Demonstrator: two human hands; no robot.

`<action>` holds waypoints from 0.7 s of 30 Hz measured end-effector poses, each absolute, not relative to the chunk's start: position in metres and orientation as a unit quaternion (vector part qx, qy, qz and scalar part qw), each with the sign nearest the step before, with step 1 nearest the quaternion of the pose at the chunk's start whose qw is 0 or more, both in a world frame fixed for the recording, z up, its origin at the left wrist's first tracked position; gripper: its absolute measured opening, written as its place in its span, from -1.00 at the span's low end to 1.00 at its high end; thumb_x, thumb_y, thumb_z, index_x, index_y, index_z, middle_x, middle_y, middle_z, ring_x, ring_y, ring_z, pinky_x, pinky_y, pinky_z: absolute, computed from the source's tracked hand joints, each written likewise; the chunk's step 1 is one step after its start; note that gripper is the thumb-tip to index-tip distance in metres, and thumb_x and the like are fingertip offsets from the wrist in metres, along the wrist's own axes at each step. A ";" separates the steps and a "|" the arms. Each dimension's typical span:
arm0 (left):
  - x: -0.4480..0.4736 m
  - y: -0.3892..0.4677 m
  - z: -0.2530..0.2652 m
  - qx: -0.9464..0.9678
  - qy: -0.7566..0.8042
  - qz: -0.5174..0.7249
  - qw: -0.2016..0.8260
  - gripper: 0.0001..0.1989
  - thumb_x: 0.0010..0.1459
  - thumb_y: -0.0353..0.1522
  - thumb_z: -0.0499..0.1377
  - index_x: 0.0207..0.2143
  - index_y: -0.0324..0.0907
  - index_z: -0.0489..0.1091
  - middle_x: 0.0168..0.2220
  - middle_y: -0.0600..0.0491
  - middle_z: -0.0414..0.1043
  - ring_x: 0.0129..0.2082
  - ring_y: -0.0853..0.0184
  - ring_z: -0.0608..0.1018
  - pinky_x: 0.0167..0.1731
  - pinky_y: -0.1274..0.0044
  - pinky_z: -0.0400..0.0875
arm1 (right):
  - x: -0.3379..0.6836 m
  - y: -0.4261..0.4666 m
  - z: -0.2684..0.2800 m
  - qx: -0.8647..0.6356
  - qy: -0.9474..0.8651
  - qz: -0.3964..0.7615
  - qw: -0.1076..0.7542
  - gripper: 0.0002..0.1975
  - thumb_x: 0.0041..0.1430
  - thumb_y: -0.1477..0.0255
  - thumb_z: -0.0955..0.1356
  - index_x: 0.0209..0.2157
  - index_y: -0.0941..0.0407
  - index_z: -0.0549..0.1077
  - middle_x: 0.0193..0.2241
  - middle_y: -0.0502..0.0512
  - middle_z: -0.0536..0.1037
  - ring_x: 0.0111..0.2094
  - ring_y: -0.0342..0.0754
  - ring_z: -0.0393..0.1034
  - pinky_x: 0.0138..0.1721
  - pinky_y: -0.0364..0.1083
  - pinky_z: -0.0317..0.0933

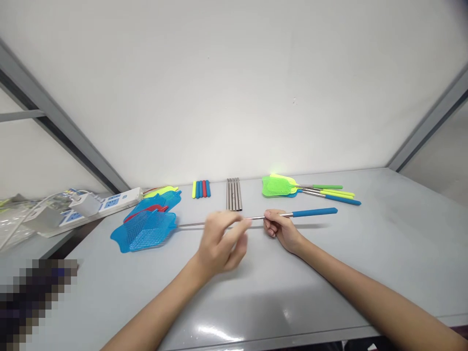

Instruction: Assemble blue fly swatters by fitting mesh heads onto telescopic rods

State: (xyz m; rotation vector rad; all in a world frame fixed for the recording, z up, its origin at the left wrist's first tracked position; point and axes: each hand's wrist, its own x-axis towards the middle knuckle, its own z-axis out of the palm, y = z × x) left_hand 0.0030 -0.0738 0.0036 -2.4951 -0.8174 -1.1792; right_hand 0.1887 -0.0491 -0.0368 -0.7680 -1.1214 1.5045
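Observation:
A fly swatter with a blue mesh head (151,231), a thin metal rod and a blue handle (315,212) extends across the table from left to right. My right hand (281,229) is closed around the rod just left of the handle. In front of the rod's middle is my left hand (223,243), slightly blurred, its fingers loosely curled and apart. It hides part of the rod; whether it touches the rod is unclear. Just behind it lie several metal tubes (234,194) side by side.
Several short coloured handles (201,189) lie in a row at the back. More swatters with green heads (278,186) are piled back right. Blue, red and yellow swatter heads (166,199) overlap at left, beside a white power strip (120,199) with plugs.

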 end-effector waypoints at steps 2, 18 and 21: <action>0.011 -0.069 0.000 -0.882 -0.325 -0.330 0.086 -0.74 0.15 -0.40 -0.04 -0.08 -0.16 0.20 -0.16 -0.04 0.29 -0.13 0.31 0.33 -0.14 0.38 0.20 | 0.189 -0.049 -0.037 -0.323 -0.481 0.625 0.523 -0.70 -0.02 0.36 0.25 -0.73 0.17 0.23 -0.83 -0.13 0.07 -0.78 -0.27 -0.03 -0.72 -0.21 -0.23; 0.013 -0.062 -0.014 -0.894 -0.393 -0.211 0.048 -0.75 0.20 -0.41 -0.15 -0.14 -0.14 0.25 -0.46 0.08 0.29 -0.41 0.37 0.31 -0.38 0.52 0.12 | 0.186 -0.059 -0.029 -0.374 -0.612 0.533 0.449 -0.55 0.09 0.19 0.19 -0.74 0.17 0.23 -0.81 -0.11 0.09 -0.73 -0.26 -0.03 -0.66 -0.19 -0.15; 0.012 -0.061 -0.014 -0.895 -0.391 -0.211 0.048 -0.75 0.20 -0.43 -0.15 -0.15 -0.13 0.25 -0.46 0.09 0.29 -0.41 0.38 0.31 -0.36 0.52 0.12 | 0.186 -0.059 -0.028 -0.378 -0.620 0.528 0.441 -0.55 0.10 0.20 0.18 -0.74 0.17 0.24 -0.81 -0.10 0.09 -0.73 -0.25 -0.02 -0.65 -0.19 -0.13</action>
